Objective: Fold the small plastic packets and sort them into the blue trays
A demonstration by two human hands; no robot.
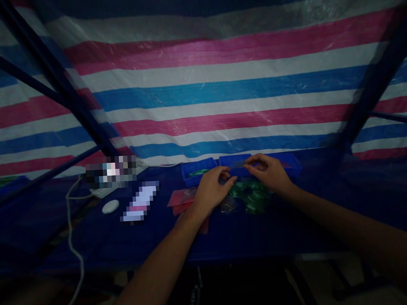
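My right hand (269, 171) is closed in a pinch in front of the blue bins, with something small and thin at its fingertips that is too dark to name. To its left, my left hand (212, 188) has its fingers bent and a gap between thumb and forefinger; nothing shows in it. Below and between both hands lies a pile of small green packets (255, 199). Beside that pile is a small heap of clear or greyish pieces (228, 206). Pink plastic bags (181, 198) lie left of my left wrist, partly hidden by the forearm.
Behind the hands stand a left blue bin (187, 175) holding green items, a middle blue bin (234, 158) and a right blue bin (295, 166). A white round object (110, 207), a blurred-out phone-like screen (141, 202) and a white cable (70, 223) are at left.
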